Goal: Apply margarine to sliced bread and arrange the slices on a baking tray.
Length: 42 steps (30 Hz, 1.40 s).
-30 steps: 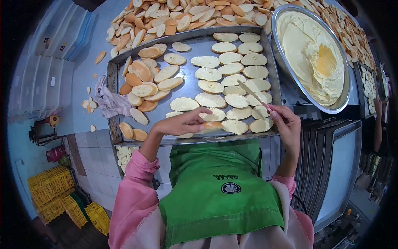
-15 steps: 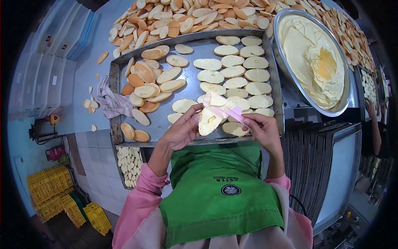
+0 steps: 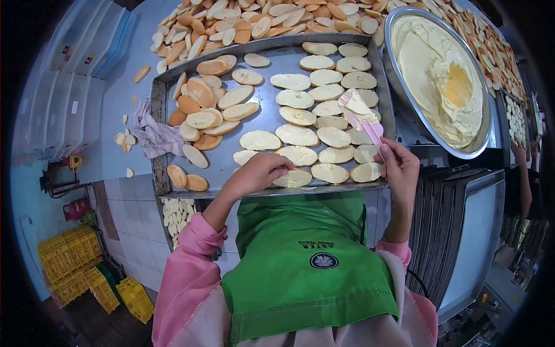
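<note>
A metal baking tray [image 3: 263, 43] lies in front of me, with rows of cream-spread bread slices on its right half. My left hand [image 3: 263, 173] has its fingers closed at the left end of a coated bread slice [image 3: 293, 178], which rests flat by the tray's near edge. In my right hand [image 3: 400, 168] is a pink spatula [image 3: 374, 130], gripped by its handle over the tray's right side. Pale cream [image 3: 359, 109] clings to its blade. Plain bread slices [image 3: 200, 95] lie loosely heaped on the tray's left half.
A large metal bowl [image 3: 399, 95] of pale cream stands right of the tray. Behind it spreads a big pile of bread slices [image 3: 260, 26]. A striped cloth [image 3: 156, 132] lies against the tray's left side. Stacked trays [image 3: 442, 225] stand at lower right.
The slice held up between my hands now lies in the tray's near row. My right hand has moved right with the spatula, away from it; my left hand has come down toward the near edge.
</note>
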Available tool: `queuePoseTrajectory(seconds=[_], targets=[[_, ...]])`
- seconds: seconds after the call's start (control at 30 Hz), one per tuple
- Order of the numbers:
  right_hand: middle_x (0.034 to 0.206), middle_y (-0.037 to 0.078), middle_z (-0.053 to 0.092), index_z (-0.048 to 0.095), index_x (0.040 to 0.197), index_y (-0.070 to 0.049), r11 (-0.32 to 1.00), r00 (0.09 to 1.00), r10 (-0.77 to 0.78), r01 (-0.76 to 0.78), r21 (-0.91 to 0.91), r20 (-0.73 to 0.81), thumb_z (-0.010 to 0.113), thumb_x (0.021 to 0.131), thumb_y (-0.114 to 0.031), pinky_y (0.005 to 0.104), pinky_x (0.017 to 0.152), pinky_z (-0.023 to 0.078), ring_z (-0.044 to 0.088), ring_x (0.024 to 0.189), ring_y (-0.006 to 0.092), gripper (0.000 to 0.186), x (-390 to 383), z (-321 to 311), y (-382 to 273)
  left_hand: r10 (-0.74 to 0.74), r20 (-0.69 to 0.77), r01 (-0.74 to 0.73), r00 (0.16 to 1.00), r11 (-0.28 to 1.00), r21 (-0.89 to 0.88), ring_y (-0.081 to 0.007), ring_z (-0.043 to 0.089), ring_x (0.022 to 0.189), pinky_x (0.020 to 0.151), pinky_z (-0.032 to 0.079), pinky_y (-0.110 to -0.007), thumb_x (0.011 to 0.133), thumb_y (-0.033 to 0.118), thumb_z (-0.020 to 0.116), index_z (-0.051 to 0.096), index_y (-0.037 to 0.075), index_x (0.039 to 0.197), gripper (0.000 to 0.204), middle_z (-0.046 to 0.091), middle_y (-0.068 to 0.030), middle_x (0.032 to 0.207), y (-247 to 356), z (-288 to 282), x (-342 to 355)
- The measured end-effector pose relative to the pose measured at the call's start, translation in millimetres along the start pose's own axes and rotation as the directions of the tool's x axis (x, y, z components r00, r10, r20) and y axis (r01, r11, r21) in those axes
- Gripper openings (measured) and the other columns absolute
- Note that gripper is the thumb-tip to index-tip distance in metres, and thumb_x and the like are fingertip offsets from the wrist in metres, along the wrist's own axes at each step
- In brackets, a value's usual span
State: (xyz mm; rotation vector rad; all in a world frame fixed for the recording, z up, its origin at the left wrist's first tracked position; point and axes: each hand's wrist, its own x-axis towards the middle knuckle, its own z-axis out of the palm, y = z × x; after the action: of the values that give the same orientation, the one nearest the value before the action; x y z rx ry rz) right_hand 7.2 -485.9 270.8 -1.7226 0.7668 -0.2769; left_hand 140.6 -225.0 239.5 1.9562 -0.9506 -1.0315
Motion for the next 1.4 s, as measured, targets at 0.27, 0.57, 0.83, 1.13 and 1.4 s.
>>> queuePoseTrajectory(seconds=[0.27,0.57,0.83,1.13,1.4], targets=[[0.066,0.0,0.06,0.062,0.099,0.0,0.997,0.996,-0.078,0.078,0.007,0.051,0.057,0.083,-0.01,0.0168,0.042,0.033,0.041,0.048,0.0011,0.019,4.8,6.1,-1.5,0.158,-0.287,-0.112,0.945,0.979,0.171,-0.0289,0.058,0.077,0.067,0.046,-0.035,0.078,0.007,0.057,0.058,0.0,0.093,0.016,0.059,-0.0133,0.084,-10.9,12.5,-6.0],[0.068,0.005,0.06,0.059,0.102,0.001,0.984,0.987,-0.135,0.144,0.104,-0.09,0.056,0.086,-0.014,0.0152,0.037,0.029,0.039,0.043,0.0014,0.023,16.0,-18.8,-12.3,-0.024,-0.95,0.52,0.312,0.841,0.15,-0.0276,0.056,0.089,0.076,0.046,-0.033,0.072,0.011,0.059,0.059,0.002,0.099,0.028,0.059,-0.0164,0.098,-96.0,-162.9,-94.1],[0.067,0.004,0.06,0.059,0.104,-0.001,0.978,0.966,-0.164,0.186,0.099,-0.199,0.056,0.086,-0.016,0.0147,0.038,0.028,0.039,0.043,0.0011,0.024,15.8,-33.2,-18.0,-0.285,-0.9,0.724,0.33,0.688,0.048,-0.0239,0.06,0.064,0.061,0.046,-0.035,0.069,0.023,0.069,0.064,0.001,0.077,0.024,0.062,-0.0111,0.067,-160.5,-225.1,-163.0],[0.069,0.004,0.059,0.059,0.105,-0.001,0.969,0.92,-0.225,0.245,0.023,-0.321,0.056,0.086,-0.02,0.0146,0.038,0.026,0.039,0.044,0.0016,0.026,28.6,-56.9,-37.4,-0.03,-0.963,0.528,-0.267,0.832,-0.173,-0.0224,0.059,0.071,0.069,0.046,-0.033,0.073,0.017,0.065,0.059,0.0,0.092,0.027,0.061,-0.0149,0.079,-142.8,-262.5,-193.8],[0.069,0.002,0.058,0.059,0.105,-0.001,0.926,0.868,-0.336,0.234,-0.297,-0.366,0.055,0.087,-0.02,0.0167,0.041,0.03,0.04,0.047,0.0026,0.026,38.8,-129.7,-59.9,0.257,-0.695,0.306,0.671,0.758,0.576,-0.0335,0.044,0.108,0.092,0.035,-0.039,0.068,0.004,0.061,0.05,0.001,0.11,0.043,0.048,-0.0172,0.116,-81.9,-146.2,-76.4]])
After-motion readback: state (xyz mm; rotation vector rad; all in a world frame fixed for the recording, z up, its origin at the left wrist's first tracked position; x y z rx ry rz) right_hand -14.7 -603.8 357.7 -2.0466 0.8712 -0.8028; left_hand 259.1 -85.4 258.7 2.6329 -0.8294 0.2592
